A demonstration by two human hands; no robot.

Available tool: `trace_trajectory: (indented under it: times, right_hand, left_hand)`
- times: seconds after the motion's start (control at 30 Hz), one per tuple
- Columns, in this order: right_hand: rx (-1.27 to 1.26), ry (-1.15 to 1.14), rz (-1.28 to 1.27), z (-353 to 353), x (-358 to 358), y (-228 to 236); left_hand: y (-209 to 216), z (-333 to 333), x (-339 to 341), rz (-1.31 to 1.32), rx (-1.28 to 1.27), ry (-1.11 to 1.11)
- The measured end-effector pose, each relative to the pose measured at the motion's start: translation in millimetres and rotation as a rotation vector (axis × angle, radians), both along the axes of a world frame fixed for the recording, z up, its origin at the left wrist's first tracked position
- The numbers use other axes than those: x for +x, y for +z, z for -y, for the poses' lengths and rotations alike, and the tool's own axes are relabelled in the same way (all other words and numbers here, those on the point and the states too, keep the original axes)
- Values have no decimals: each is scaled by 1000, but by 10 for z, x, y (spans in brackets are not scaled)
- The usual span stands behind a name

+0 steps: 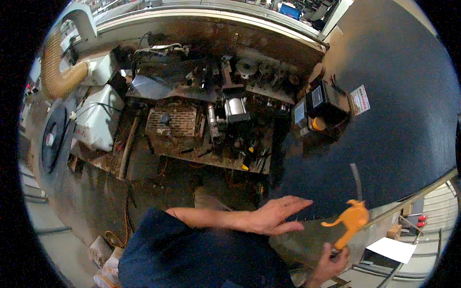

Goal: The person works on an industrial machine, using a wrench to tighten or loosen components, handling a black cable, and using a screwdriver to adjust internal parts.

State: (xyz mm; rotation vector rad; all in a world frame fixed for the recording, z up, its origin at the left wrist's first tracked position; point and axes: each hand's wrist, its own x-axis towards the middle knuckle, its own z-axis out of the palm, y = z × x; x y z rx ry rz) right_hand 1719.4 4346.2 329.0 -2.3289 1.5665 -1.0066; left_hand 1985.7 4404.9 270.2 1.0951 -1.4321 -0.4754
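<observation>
The right hand (333, 259) grips the lower end of the orange air gun (354, 220) beside the near edge of the dark surface (403, 129). The gun's long axis runs away from the person, its thin nozzle (356, 178) pointing forward. The left hand (276, 216) is empty, fingers extended. A white label (360, 99) bears red print.
</observation>
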Motion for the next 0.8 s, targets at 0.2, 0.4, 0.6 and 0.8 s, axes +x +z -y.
trace_trajectory:
  times: [0.2,0.4,0.6,0.8]
  right_hand:
    - [-66,-93,-129,-290,1206,-219]
    - [-111,308,4,-351,1883,-613]
    - [-106,613,-242,-454,2608,-614]
    - [350,713,-204,-170,3444,-372]
  left_hand:
    - [-83,-178,413,-17,129,3]
    - [26,-172,917,-171,69,25]
    - [-42,-106,1587,-510,291,127]
    - [-176,-17,2207,-559,398,387]
